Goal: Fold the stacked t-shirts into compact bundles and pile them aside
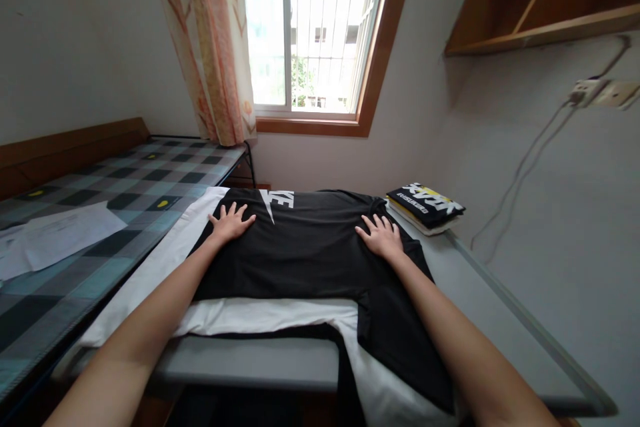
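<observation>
A black T-shirt (300,247) with white lettering lies spread out sideways, its visible sleeve hanging toward me over the front edge. Beneath it a white garment (150,287) shows along the left and front, with more black cloth under that. My left hand (231,221) rests flat on the shirt's left part beside the lettering, fingers spread. On the right part, near the collar end, my right hand (381,236) also lies flat with its fingers apart. Neither hand grips the cloth.
The clothes lie on a grey-white table (500,320). Folded shirts (425,207) are stacked at its back right, near the wall. On the left stands a bed with a checked cover (120,180), papers (65,233) on it. A wooden shelf (500,43) hangs upper right.
</observation>
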Available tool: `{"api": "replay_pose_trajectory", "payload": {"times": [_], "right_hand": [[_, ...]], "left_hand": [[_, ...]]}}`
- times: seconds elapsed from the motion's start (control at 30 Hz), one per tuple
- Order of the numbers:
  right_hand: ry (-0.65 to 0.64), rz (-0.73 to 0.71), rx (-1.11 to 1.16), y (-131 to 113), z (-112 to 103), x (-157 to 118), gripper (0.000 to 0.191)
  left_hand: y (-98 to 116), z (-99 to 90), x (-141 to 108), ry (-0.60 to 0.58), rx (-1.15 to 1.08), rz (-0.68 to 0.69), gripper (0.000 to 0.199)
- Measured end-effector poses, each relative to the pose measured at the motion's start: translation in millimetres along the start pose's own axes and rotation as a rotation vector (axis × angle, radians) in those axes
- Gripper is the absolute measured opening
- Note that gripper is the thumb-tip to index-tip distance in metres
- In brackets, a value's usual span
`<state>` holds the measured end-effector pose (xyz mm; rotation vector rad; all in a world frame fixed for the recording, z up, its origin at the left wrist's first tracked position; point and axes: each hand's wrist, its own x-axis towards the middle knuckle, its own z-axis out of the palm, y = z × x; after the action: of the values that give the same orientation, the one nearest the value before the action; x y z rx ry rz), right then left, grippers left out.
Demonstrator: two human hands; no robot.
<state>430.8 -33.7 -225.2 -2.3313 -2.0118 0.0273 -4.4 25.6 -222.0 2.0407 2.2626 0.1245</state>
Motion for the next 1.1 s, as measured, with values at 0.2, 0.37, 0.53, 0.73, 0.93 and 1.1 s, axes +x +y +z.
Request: {"api": "replay_pose_trajectory", "payload": {"times": [0.2,0.37,0.53,0.73,0.93,1.1], "right_hand": [[0.005,-0.008,0.014,-3.6,3.7,24.6,0.069],[0.004,0.002,0.024,-6.8,3.5,44.5,0.069],[0.017,0.007,0.041,-7.1,4.3,60.5,0.070],[0.077,0.007,0.068,-5.2,7.9,67.6,0.069],[0.208,-0.034,0.110,-1.8,8.0,58.0,0.061],[0.140,-0.198,0.104,7.8,4.4,44.1,0.060]], "left_hand": [[0.4,1.5,24.1,0.022,0.008,0.017,0.077],[1.4,1.4,45.3,0.020,0.013,0.023,0.077],[4.3,2.4,58.7,0.036,-0.017,0.013,0.076],[11.7,0.1,40.4,0.360,-0.002,0.049,0.056],[14.6,-2.5,11.0,0.273,-0.072,0.121,0.046],[16.9,5.8,-31.6,0.109,-0.087,0.064,0.055]]}}
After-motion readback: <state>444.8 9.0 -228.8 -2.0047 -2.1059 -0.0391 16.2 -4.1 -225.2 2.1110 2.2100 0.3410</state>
